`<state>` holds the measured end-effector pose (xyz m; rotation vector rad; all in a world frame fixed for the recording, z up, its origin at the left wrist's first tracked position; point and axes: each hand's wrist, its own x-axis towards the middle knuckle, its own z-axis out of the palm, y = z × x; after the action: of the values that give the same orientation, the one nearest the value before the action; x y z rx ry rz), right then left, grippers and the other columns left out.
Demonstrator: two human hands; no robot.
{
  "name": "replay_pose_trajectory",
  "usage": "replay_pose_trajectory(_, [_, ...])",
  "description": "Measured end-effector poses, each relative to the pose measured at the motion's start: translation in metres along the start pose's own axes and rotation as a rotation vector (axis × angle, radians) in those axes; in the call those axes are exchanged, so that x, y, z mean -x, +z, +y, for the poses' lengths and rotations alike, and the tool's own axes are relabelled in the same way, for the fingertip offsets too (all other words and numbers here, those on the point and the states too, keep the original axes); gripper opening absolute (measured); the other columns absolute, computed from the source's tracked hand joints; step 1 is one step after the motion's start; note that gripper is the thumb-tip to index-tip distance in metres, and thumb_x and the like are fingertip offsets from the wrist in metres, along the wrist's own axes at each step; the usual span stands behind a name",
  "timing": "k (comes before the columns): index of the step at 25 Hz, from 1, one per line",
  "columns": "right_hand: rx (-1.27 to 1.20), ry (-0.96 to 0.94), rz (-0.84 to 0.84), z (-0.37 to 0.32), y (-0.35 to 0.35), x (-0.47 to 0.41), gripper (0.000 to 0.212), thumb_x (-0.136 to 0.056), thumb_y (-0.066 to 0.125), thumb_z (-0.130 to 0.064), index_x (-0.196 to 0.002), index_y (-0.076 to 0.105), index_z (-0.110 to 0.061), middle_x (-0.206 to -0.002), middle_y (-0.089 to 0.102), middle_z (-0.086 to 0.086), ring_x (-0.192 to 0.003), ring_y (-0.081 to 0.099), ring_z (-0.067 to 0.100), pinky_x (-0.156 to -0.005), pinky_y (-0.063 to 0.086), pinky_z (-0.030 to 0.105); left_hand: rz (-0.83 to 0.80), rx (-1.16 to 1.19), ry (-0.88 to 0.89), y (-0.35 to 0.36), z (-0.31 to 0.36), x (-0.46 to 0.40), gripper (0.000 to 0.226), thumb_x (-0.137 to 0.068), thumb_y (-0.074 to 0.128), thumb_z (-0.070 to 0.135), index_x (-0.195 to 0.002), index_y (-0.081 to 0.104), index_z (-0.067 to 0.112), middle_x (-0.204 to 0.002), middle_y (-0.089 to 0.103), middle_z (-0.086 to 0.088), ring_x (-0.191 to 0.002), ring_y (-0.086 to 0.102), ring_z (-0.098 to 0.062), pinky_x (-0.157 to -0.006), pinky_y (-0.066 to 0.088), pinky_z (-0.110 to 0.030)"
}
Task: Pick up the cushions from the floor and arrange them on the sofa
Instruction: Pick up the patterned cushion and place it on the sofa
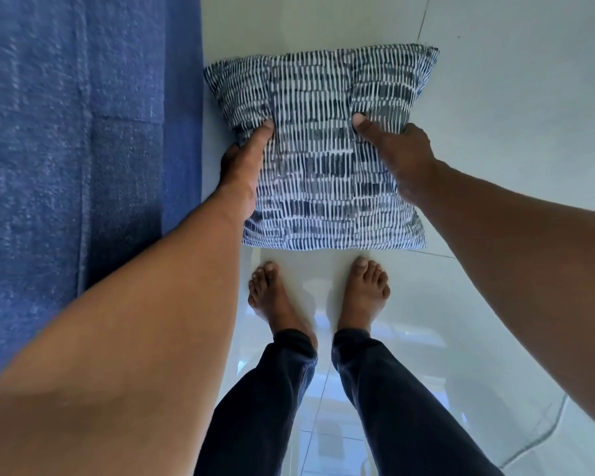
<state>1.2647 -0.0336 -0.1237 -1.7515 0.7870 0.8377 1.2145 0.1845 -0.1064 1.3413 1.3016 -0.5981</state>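
Below, both hands grip one patterned cushion (323, 156) by its side edges: the left hand (244, 166) clasps its left edge, thumb pressed on the fabric, and the right hand (395, 149) clasps the right edge likewise. The cushion sits over the pale tiled floor (512, 115), just beside the blue sofa (83, 132), ahead of two bare feet (279, 297).

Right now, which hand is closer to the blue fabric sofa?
Left. The left hand grips the blue-and-white patterned cushion's edge next to the blue fabric sofa; the right hand grips the cushion's far edge, away from the sofa.
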Motion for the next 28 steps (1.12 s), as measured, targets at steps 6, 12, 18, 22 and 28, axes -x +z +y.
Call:
replay_pose_trajectory(6, [-0.066,-0.110,0.018,-0.034,-0.056,0.074,0.054,-0.072,0.088,-0.055,-0.115,0.078,-0.024,-0.111,0.081,-0.010,-0.106,0.074,0.009,-0.095,0.055,0.030,-0.067,-0.032,0.090,0.004,0.027,0.096,0.058,-0.098,0.070,0.046,-0.148,0.057,0.022,-0.145,0.062,0.003,-0.132,0.054,-0.017,-0.121,0.035,-0.042])
replay_pose_trajectory(12, [-0.116,-0.169,0.047,-0.101,-0.124,0.191,0.030,-0.080,0.087,-0.045,-0.105,0.078,-0.031,-0.105,0.080,-0.016,-0.101,0.074,-0.002,-0.099,0.055,0.028,-0.106,0.034,0.209,-0.011,0.067,0.225,0.049,-0.094,0.078,0.036,-0.139,0.067,0.021,-0.138,0.073,0.000,-0.131,0.065,-0.023,-0.118,0.047,-0.051])
replay_pose_trajectory(18, [-0.143,-0.245,0.039,-0.200,-0.164,0.337,0.017,-0.087,0.083,-0.041,-0.095,0.068,-0.037,-0.097,0.071,-0.022,-0.081,0.065,-0.017,-0.076,0.049,0.013,-0.097,0.080,0.285,-0.071,0.139,0.374,0.078,-0.065,0.085,0.059,-0.134,0.062,0.029,-0.129,0.075,0.006,-0.120,0.071,-0.023,-0.109,0.054,-0.053])
replay_pose_trajectory(22, [-0.173,-0.333,-0.017,-0.270,-0.172,0.419,0.022,-0.084,0.085,-0.041,-0.099,0.068,-0.037,-0.101,0.073,-0.020,-0.092,0.066,-0.008,-0.084,0.050,0.020,-0.080,0.174,0.370,-0.122,0.182,0.461,0.051,-0.085,0.084,0.039,-0.130,0.064,0.023,-0.127,0.076,0.001,-0.118,0.073,-0.025,-0.109,0.055,-0.053])
replay_pose_trajectory(28, [-0.138,-0.474,-0.167,-0.349,-0.162,0.496,0.055,-0.074,0.091,-0.046,-0.121,0.070,-0.028,-0.116,0.077,-0.012,-0.111,0.070,0.010,-0.103,0.049,0.035,-0.003,0.333,0.468,-0.190,0.219,0.535,0.047,-0.079,0.084,0.032,-0.121,0.068,0.019,-0.122,0.080,-0.005,-0.115,0.075,-0.031,-0.106,0.056,-0.058])
